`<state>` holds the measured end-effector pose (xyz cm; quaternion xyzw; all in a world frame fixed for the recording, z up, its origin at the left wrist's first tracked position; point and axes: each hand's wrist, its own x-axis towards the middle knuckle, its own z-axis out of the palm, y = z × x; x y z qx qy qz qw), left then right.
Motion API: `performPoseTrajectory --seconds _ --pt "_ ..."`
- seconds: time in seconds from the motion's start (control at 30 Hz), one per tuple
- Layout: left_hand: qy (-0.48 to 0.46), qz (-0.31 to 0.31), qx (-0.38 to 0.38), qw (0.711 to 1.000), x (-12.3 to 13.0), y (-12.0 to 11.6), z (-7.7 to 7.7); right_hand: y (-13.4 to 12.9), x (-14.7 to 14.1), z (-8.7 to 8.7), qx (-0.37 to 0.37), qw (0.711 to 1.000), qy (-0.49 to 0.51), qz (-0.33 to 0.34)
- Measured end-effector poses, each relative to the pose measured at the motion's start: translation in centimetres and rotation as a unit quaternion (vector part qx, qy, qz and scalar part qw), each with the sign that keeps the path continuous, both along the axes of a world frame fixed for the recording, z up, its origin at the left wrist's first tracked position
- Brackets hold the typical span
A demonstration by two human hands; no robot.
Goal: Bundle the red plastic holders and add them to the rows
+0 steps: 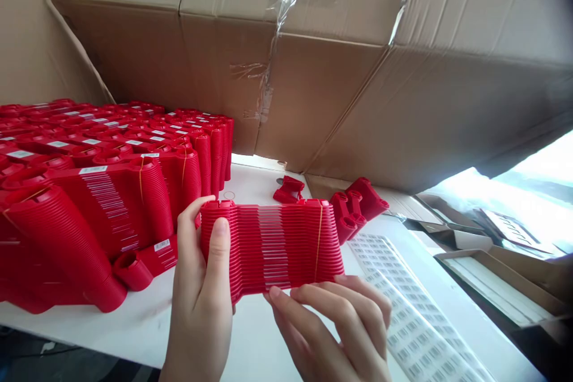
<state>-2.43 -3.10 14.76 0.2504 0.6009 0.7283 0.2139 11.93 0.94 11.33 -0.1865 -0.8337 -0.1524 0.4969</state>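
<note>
Right, I've got a bundle of nested red plastic pieces (pixel 271 248) up off the white tabletop (pixel 147 325). My left hand (pixel 201 304) is closed on its left end, thumb (pixel 219 239) pressed on the front face. My right hand (pixel 331 328) curls along the lower right edge, fingers (pixel 353 304) spread beneath it, thumb out of sight. Both hands are gripping, and the bundle sits at a slight tilt.

One thin yellow rubber band (pixel 319 243) runs around the bundle near its right end, and that's a weak spot: if it slips or snaps, those ribbed pieces could fan out and spill. Too much squeeze from my left thumb could bow the stack as well.

Just left of the bundle, more banded red bundles (pixel 111 161) crowd in, close enough for my left knuckles to knock them over. Just right of it, loose red pieces (pixel 358 206) lie in a small heap, and below that a barcode label sheet (pixel 416 310) lies exposed, so a dropped piece could land there. Behind it all rises a cardboard carton wall (pixel 224 65).
</note>
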Motion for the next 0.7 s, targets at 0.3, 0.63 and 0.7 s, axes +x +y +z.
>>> performPoseTrajectory --seconds 0.3,0.63,0.7 --pt "0.041 0.035 0.007 0.999 0.5 0.4 0.0 -0.4 -1.4 0.7 -0.037 0.999 0.016 0.001" --pt "0.049 0.032 0.025 0.998 0.5 -0.2 0.4 -0.7 -1.2 0.6 -0.018 0.998 0.060 0.008" --pt "0.043 0.020 0.028 0.998 0.6 -0.2 0.6 -0.7 -0.8 0.5 -0.013 0.999 0.046 0.007"
